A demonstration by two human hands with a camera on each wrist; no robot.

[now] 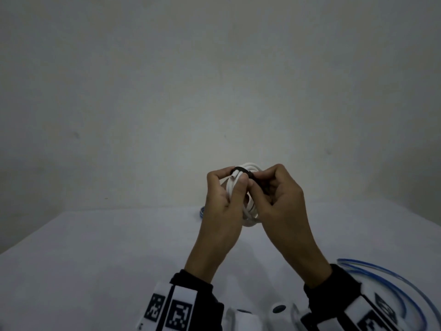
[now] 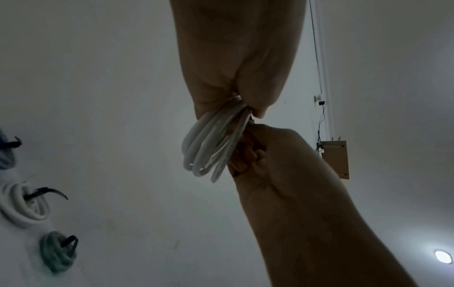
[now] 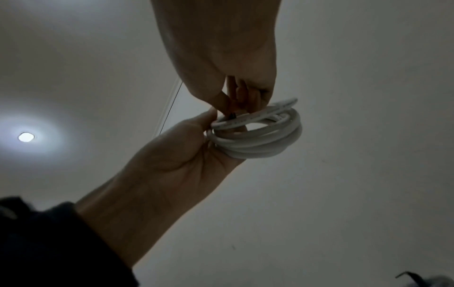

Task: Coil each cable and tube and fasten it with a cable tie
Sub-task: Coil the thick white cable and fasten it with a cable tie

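Note:
A coiled white cable (image 1: pixel 250 212) is held up in the air above the white table (image 1: pixel 95 259). My left hand (image 1: pixel 224 199) grips the coil, thumb and fingers round its top. A black cable tie (image 1: pixel 241 170) loops over the top of the coil. My right hand (image 1: pixel 276 194) pinches the tie's tail beside the coil. In the left wrist view the white coil (image 2: pixel 209 143) hangs below my left hand (image 2: pixel 236 77), with the right hand (image 2: pixel 270 155) against it. In the right wrist view the white coil (image 3: pixel 260 136) sits between both hands.
A loose blue tube (image 1: pixel 386 280) lies on the table at the near right. Another blue coil (image 1: pixel 202 212) peeks out behind my left hand. The left wrist view shows tied bundles: a white coil (image 2: pixel 22 207), a green coil (image 2: pixel 57 252) and a bluish coil (image 2: pixel 4 151).

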